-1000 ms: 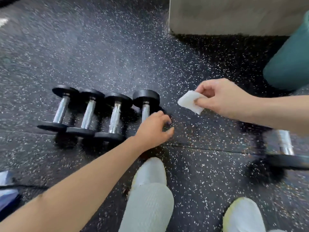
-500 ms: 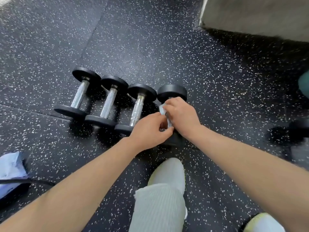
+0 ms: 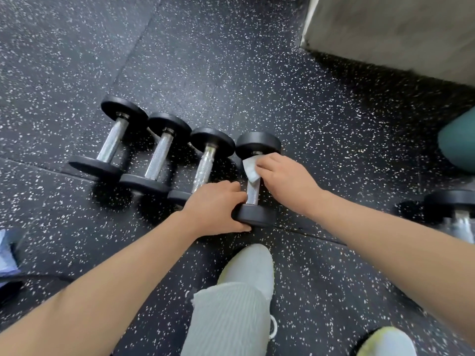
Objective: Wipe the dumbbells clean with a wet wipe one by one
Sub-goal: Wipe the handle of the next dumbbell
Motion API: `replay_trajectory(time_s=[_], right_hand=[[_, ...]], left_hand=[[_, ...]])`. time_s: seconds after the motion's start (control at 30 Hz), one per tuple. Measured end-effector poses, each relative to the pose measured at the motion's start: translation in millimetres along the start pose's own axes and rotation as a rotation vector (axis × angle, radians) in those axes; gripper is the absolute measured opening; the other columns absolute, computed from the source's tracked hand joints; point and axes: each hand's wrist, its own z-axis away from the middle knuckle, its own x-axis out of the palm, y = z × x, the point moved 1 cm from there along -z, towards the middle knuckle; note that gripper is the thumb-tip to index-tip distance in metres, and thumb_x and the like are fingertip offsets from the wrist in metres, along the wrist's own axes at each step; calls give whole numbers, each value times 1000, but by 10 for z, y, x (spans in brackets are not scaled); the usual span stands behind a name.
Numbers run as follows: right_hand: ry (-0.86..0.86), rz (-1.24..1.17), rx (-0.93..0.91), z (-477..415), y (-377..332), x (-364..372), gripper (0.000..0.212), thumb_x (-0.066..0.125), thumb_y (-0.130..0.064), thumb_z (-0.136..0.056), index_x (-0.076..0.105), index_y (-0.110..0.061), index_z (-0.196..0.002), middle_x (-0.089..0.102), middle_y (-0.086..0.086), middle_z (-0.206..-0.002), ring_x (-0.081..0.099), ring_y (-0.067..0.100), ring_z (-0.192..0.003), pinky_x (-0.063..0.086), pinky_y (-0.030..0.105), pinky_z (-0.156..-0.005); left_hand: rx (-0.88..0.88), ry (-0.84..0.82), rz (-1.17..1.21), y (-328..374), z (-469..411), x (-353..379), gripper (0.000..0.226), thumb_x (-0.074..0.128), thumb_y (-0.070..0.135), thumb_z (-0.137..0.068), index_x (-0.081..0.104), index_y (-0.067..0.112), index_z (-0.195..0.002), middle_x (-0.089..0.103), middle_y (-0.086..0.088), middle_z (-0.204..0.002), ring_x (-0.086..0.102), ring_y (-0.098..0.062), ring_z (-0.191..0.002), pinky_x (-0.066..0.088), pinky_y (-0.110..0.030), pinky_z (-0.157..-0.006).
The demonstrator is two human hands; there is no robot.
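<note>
Left hand (image 3: 216,204) grips the near end of the row's rightmost dumbbell (image 3: 258,147); right hand (image 3: 288,176) pinches the wipe (image 3: 250,168) on its handle. Three dumbbells (image 3: 158,156) leftward probably remain.

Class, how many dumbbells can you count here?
5: a row of four, leftmost dumbbell, second dumbbell, third dumbbell, fourth dumbbell being wiped; fifth dumbbell cropped at right. Others may be hidden.

Both forearms (image 3: 115,278) bare; below left hand (image 3: 216,206), ribbed pale grey-green trouser leg (image 3: 226,319) over pale shoe (image 3: 249,268), yellow-green sole edge; second shoe (image 3: 385,343) below right hand (image 3: 285,176).
</note>
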Motion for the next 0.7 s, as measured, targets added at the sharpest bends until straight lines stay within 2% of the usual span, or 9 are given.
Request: replay_trajectory(time_s=[0.17, 0.23, 0.33, 0.47, 0.57, 0.7], right_hand=[[24, -78, 144, -17, -103, 77, 33, 66, -1, -86, 65, -8, -119, 61, 5, -126, 57, 28, -108, 56, 41, -61], [58, -89, 204, -51, -122, 68, 29, 66, -2, -86, 66, -8, -115, 62, 5, -122, 58, 28, -103, 55, 41, -59], [97, -110, 314, -169, -127, 3, 20, 62, -9, -91, 68, -10, -110, 62, 3, -115, 57, 27, -96, 53, 39, -60], [37, -99, 364, -273, -214, 70, 2, 67, -4, -86, 67, -2, -85, 58, 10, -99, 53, 31, -83, 42, 36, -48], [40, -68, 378, -262, -266, 78, 8, 71, -8, -85, 66, -5, -79, 55, 8, -97, 51, 28, -81, 31, 30, -45], [55, -72, 352, -189, -294, -20, 18, 60, -20, -95, 67, -6, -86, 53, 8, -102, 50, 27, -87, 36, 32, -50]], left_hand=[[9, -59, -52, 20, -30, 9, 56, 65, 78, -79, 63, 28, -104, 47, 12, -97, 52, -14, -94, 38, -34, -68], [19, -131, -70, -12, -60, -28, 56, 66, 76, -80, 65, 26, -106, 52, 9, -101, 54, -16, -96, 40, -35, -71], [56, -187, -164, -14, -117, -90, 57, 64, 78, -81, 67, 25, -101, 58, 7, -99, 50, -17, -81, 35, -35, -72], [13, -186, -168, -58, -105, -80, 58, 60, 84, -78, 66, 27, -88, 56, 10, -87, 49, -16, -74, 29, -34, -66], [9, -168, -150, -99, -98, -33, 64, 51, 90, -76, 71, 30, -88, 57, 12, -83, 56, -16, -77, 33, -34, -66], [24, -143, -168, -120, -100, 14, 72, 43, 94, -72, 73, 31, -87, 58, 13, -80, 58, -14, -76, 36, -34, -65]])
